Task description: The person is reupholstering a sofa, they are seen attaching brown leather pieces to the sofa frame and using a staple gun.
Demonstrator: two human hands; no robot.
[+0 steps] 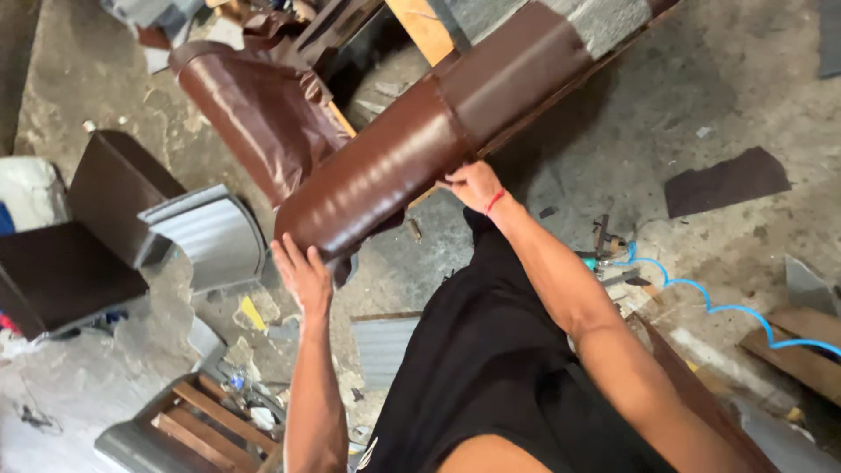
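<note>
A long furniture part [412,149], rounded and wrapped in glossy brown leatherette, slants from the lower left up to the upper right. My left hand [302,273] lies flat with fingers spread against its near rounded end. My right hand [473,182], with a red thread on the wrist, pinches the leatherette's edge along the part's underside. Grey padding [604,22] shows uncovered at the far upper end.
A loose roll of brown leatherette [254,105] lies behind. Brown upholstered pieces [61,271] and a grey curved piece [210,236] stand at the left. A blue air hose [727,308], tools [604,241], a wooden frame [201,420] and scraps litter the concrete floor.
</note>
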